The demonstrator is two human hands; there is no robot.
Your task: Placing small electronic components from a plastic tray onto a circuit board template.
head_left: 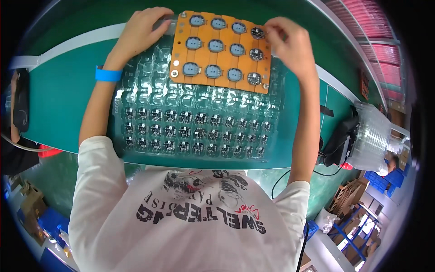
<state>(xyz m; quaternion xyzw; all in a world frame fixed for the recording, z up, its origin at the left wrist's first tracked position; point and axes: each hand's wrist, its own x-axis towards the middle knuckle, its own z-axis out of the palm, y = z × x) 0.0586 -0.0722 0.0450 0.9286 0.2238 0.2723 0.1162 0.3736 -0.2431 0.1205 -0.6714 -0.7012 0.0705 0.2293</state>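
Over our green bench point(59, 95), our left hand point(141, 32) is spreading thumb and fingers apart beside the orange board point(204, 56); our right hand point(292, 43) is bending at its right edge, whether clamped we cannot tell. The board is overlapping a clear tray point(195, 100).

Orange on the board point(204, 56), grey-blue on its inserts point(190, 69), speckled black and silver on the small parts point(200, 119), green on the bench point(59, 90), bright blue on the wristband point(108, 75).
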